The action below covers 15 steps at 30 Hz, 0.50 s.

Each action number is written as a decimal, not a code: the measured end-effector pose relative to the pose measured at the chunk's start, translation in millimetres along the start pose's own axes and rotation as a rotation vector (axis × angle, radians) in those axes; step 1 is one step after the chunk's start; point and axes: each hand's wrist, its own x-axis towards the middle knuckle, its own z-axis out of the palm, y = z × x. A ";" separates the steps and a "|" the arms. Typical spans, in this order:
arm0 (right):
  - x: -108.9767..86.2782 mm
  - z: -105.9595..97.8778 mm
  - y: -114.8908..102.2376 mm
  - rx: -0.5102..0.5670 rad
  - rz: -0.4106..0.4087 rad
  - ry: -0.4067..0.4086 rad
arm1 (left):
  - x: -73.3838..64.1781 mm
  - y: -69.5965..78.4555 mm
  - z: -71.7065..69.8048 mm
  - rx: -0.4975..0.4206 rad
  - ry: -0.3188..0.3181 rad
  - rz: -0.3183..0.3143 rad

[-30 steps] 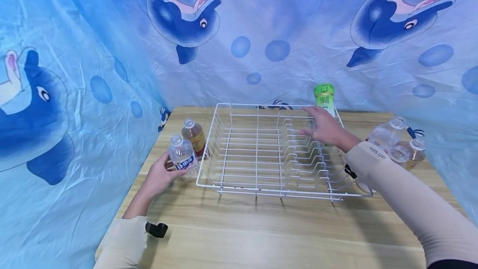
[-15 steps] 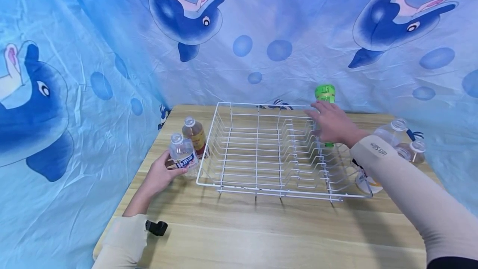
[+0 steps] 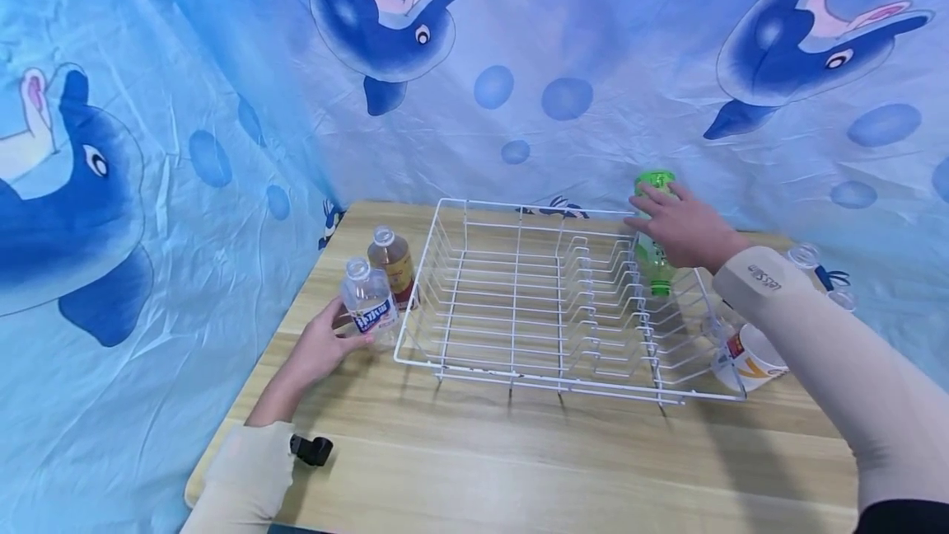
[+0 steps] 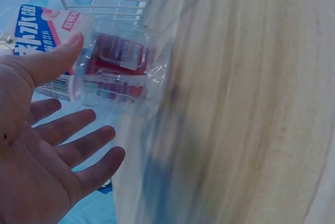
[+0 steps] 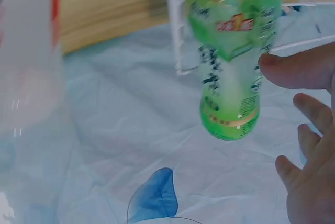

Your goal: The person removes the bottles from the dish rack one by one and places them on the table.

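In the head view my left hand (image 3: 319, 346) is beside a clear plastic bottle (image 3: 371, 303) with a blue and pink label. The left wrist view shows its thumb in front of the label and its fingers (image 4: 86, 153) spread, not wrapped round the bottle. Behind it stands a bottle with a yellow label (image 3: 398, 269). My right hand (image 3: 685, 229) is over the rack's far right corner, at a green bottle (image 3: 654, 258) that stands neck down in the white wire rack (image 3: 511, 295). In the right wrist view the thumb (image 5: 293, 67) is at the bottle's side; the fingers are apart.
A white cup (image 3: 752, 359) and several clear bottles (image 3: 804, 255) stand right of the rack, partly hidden by my right sleeve (image 3: 808, 336). The wooden table (image 3: 474, 460) ends at a blue dolphin-print curtain (image 3: 511, 122) behind and at the left.
My right hand has moved right and back from over the rack's slots to the green bottle. The left hand stays beside the clear bottle. The head view has shifted slightly.
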 end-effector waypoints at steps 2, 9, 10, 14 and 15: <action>1.4 0.0 3.1 -0.049 -0.038 -0.001 | -1.5 0.1 -2.4 0.006 0.004 0.003; 2.3 7.9 9.6 -0.125 -0.127 -0.027 | -7.0 12.8 -11.2 0.009 0.050 0.038; 2.7 9.3 10.1 -0.131 -0.137 -0.026 | -7.9 15.9 -12.5 0.015 0.058 0.046; 4.6 14.8 12.4 -0.173 -0.168 -0.033 | -10.9 28.7 -16.5 0.008 0.083 0.075; 5.1 15.6 12.5 -0.185 -0.176 -0.036 | -11.4 31.3 -17.2 0.005 0.089 0.080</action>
